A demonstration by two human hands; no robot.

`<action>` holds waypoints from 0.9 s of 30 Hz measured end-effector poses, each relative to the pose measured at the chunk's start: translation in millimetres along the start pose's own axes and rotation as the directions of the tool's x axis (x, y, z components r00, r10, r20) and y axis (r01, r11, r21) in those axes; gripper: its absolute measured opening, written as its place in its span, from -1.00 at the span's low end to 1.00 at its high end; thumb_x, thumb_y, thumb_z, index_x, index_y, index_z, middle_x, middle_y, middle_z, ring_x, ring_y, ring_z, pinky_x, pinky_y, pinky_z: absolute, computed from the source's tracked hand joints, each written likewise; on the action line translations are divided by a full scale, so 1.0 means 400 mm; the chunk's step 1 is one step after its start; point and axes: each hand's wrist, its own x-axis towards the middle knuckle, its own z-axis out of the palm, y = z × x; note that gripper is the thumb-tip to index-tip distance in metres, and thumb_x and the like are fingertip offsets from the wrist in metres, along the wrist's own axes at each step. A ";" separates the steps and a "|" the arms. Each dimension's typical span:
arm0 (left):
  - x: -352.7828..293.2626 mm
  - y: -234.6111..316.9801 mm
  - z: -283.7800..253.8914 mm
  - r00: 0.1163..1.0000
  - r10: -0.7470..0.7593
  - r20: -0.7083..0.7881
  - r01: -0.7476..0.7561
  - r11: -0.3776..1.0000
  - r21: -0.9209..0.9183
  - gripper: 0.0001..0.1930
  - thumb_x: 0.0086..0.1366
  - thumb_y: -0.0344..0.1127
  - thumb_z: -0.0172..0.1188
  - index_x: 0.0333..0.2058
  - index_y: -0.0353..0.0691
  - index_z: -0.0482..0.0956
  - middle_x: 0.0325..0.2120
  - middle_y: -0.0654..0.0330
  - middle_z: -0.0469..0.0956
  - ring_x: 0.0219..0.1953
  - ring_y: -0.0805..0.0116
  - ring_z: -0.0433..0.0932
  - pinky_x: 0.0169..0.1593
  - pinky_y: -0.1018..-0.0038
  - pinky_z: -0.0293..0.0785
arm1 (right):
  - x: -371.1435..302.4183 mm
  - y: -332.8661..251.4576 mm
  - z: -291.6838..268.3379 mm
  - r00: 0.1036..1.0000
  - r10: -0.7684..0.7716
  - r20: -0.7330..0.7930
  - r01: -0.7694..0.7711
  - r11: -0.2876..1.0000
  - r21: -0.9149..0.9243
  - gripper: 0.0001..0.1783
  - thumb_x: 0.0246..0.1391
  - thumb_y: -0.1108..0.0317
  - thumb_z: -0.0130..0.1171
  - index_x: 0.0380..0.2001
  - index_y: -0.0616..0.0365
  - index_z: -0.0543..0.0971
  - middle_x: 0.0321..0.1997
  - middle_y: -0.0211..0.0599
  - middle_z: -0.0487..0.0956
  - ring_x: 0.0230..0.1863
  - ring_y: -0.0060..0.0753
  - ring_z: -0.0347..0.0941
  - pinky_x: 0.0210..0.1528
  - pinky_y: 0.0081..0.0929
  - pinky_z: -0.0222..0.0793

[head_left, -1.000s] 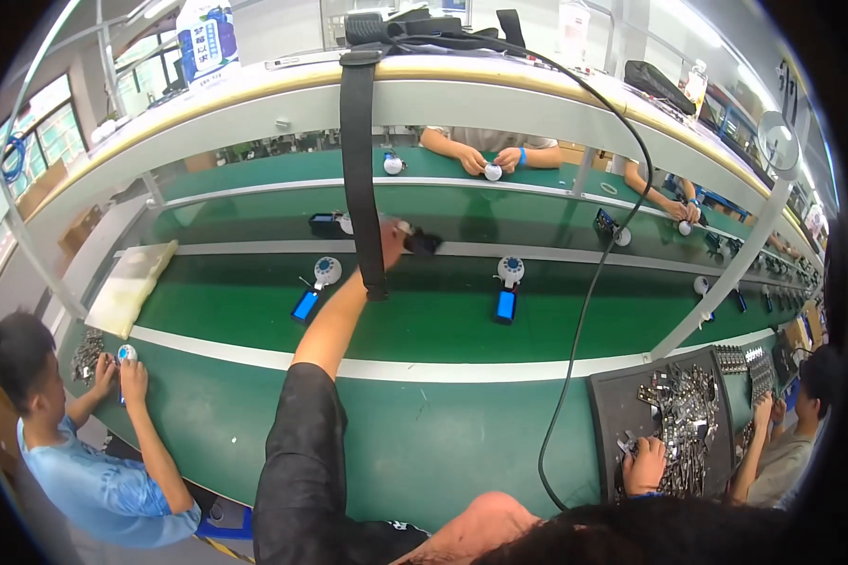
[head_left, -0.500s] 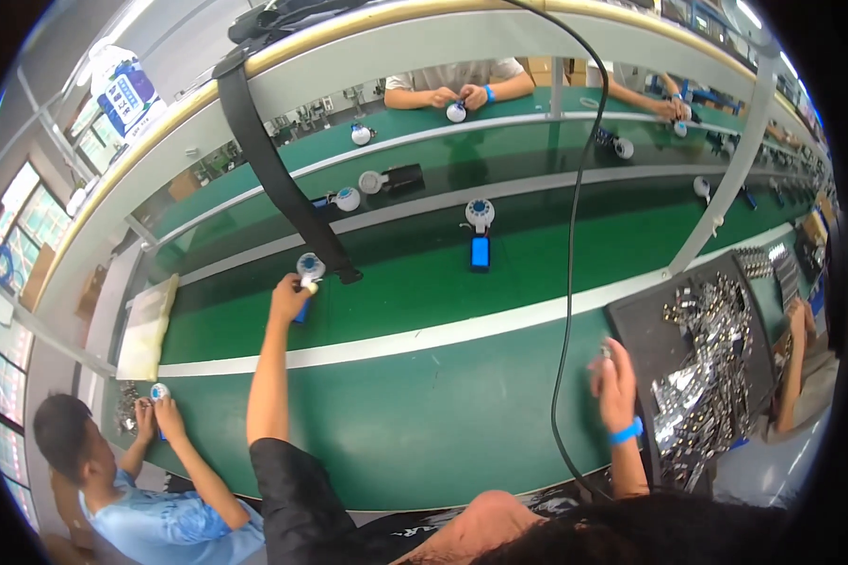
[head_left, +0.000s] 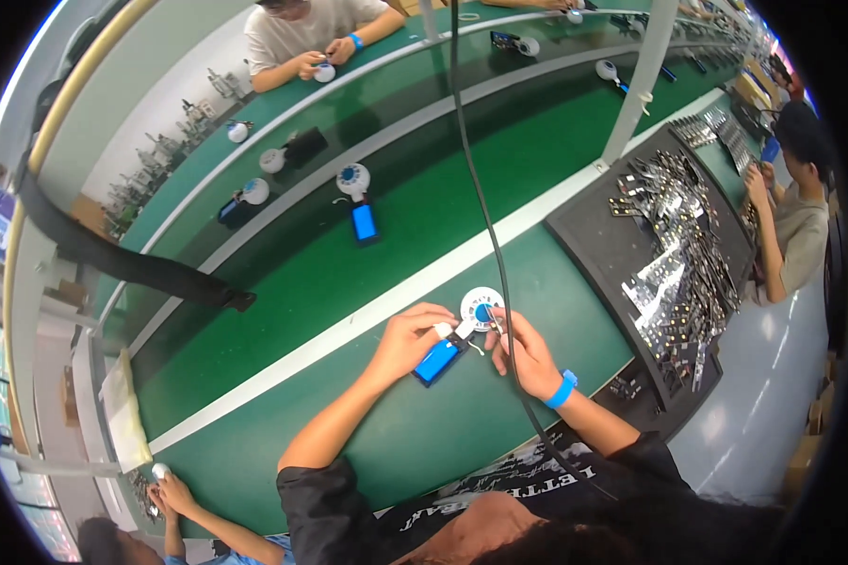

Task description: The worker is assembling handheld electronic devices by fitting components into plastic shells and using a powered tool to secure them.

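Left hand (head_left: 407,343): fingers bent, tips at blue-screened block's (head_left: 437,362) far end; grasp, cannot tell. Block on near green worktop (head_left: 415,443), white dial (head_left: 481,308) just beyond. Right hand (head_left: 521,354): fingers curled at dial's edge, grasp unclear. Farther right, black tray (head_left: 577,231).

Black strap (head_left: 141,269) and pale pad (head_left: 123,414) at left, grey post (head_left: 641,85) right

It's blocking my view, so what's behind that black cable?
Visible behind the black cable are the green conveyor belt, pale rail, green worktop and your right hand; the strip it crosses on each is covered.
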 end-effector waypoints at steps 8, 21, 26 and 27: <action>-0.012 0.026 -0.005 0.984 0.118 0.130 -0.125 0.991 0.043 -0.80 0.28 -0.54 0.24 -0.12 -0.33 0.71 -0.17 0.10 0.64 -0.07 0.23 0.62 0.05 0.38 0.53 | 0.018 0.028 -0.005 0.997 -0.071 0.013 0.069 0.993 0.099 -0.49 0.45 0.34 -0.12 0.39 0.20 0.20 -0.11 -0.20 0.48 -0.32 -0.47 0.45 -0.23 -0.54 0.43; -0.033 0.069 0.077 0.993 0.024 -0.119 -0.029 0.998 -0.047 -0.88 0.19 -0.56 0.33 -0.28 -0.36 0.74 -0.36 0.07 0.73 -0.37 0.23 0.69 -0.26 0.44 0.59 | -0.009 -0.034 0.025 0.994 -0.110 -0.022 0.104 0.978 -0.182 -0.51 0.38 0.41 -0.08 0.33 0.23 0.35 -0.19 -0.25 0.52 -0.34 -0.48 0.43 -0.21 -0.50 0.43; -0.030 0.120 0.093 0.966 0.208 -0.153 -0.124 0.894 0.431 -0.91 0.11 -0.49 0.39 -0.36 -0.29 0.72 -0.40 0.17 0.70 -0.39 0.26 0.67 -0.31 0.43 0.57 | -0.021 -0.057 0.035 0.969 -0.246 0.029 0.225 0.825 -0.518 -0.53 0.28 0.50 0.00 0.25 0.24 0.47 -0.32 -0.16 0.52 -0.34 -0.30 0.45 -0.18 -0.40 0.42; -0.026 0.123 0.096 0.955 0.255 -0.148 -0.153 0.857 0.491 -0.91 0.09 -0.45 0.40 -0.38 -0.23 0.71 -0.42 0.23 0.69 -0.42 0.28 0.65 -0.33 0.42 0.55 | -0.023 -0.056 0.037 0.962 -0.270 0.046 0.249 0.789 -0.562 -0.53 0.26 0.52 0.02 0.24 0.24 0.49 -0.34 -0.13 0.51 -0.33 -0.24 0.46 -0.17 -0.37 0.43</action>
